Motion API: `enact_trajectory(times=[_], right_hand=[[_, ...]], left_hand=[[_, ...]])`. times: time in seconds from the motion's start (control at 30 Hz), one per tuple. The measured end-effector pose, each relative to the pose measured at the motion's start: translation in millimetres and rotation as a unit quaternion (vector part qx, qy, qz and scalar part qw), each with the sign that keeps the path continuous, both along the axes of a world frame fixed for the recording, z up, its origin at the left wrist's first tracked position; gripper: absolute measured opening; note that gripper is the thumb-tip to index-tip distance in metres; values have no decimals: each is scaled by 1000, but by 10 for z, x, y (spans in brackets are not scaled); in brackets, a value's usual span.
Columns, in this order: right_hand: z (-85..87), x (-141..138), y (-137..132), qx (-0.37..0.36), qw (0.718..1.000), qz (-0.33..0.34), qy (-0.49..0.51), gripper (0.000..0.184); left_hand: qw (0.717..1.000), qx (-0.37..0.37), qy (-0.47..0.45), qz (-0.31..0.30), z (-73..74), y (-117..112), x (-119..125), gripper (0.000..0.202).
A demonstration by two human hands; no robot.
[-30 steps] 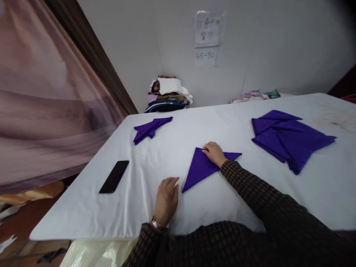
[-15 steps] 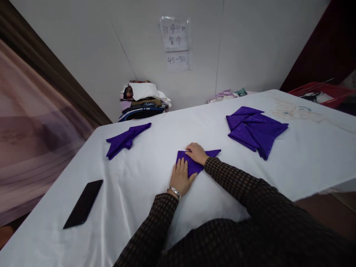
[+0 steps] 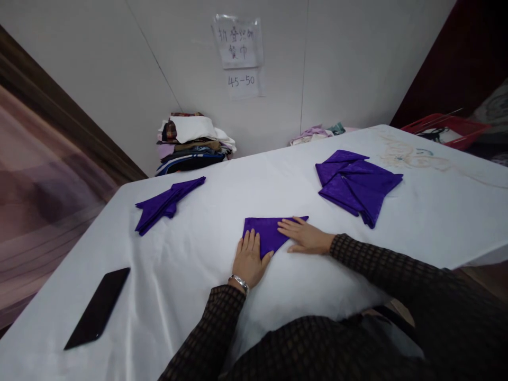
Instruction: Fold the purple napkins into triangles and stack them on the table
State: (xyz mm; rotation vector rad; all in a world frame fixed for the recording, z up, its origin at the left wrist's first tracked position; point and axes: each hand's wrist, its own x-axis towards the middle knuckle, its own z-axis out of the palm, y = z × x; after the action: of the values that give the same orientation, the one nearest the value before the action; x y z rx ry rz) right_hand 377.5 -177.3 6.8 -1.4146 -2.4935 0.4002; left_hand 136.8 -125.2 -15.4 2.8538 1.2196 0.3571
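A purple cloth napkin (image 3: 266,228), folded into a flat pointed shape, lies on the white-covered table in front of me. My left hand (image 3: 249,259), with a silver bracelet at the wrist, rests flat on its left side, fingers stretched out. Across the pointed right end lies my right hand (image 3: 304,235), palm down with the fingers extended. Part of the napkin is hidden under both hands. Further off to the left is a narrow folded purple napkin (image 3: 169,203). A larger folded purple napkin (image 3: 357,185) lies to the right.
A black phone-like slab (image 3: 98,307) lies at the table's left. Beyond the white tablecloth's (image 3: 222,190) far edge are a pile of folded clothes (image 3: 194,140) and more cloth (image 3: 311,135). A red basket (image 3: 464,135) stands at the far right. Handwritten paper sheets (image 3: 240,50) hang on the wall.
My right hand has moved from the napkin's upper middle to its right point, its fingers now straightened flat. My left hand stays on the napkin. The view has shifted slightly right.
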Motion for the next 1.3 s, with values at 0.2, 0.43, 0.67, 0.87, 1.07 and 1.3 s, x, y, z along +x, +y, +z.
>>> enact_trajectory(times=[0.2, 0.43, 0.67, 0.87, 1.07, 1.3], right_hand=[[-106, 670, 183, 1, 991, -126, -40, 58], [1, 578, 15, 34, 980, -196, -27, 64], [-10, 44, -122, 9, 999, -42, -22, 64], [-116, 459, 59, 7, 992, -114, -60, 58], [-57, 411, 25, 49, 977, -185, -93, 63], [-33, -398, -100, 49, 998, 0, -36, 69]], left_hand=[[1000, -1, -1, -2, -3, 4, -7, 65], [1000, 0, -3, -3, -1, 4, -9, 66], [1000, -15, 9, 7, 31, -6, 11, 67], [999, -34, 29, 15, 83, -32, 25, 69], [998, -41, 41, 22, 95, -50, 28, 70], [997, -62, 44, 24, 121, -43, 37, 69]])
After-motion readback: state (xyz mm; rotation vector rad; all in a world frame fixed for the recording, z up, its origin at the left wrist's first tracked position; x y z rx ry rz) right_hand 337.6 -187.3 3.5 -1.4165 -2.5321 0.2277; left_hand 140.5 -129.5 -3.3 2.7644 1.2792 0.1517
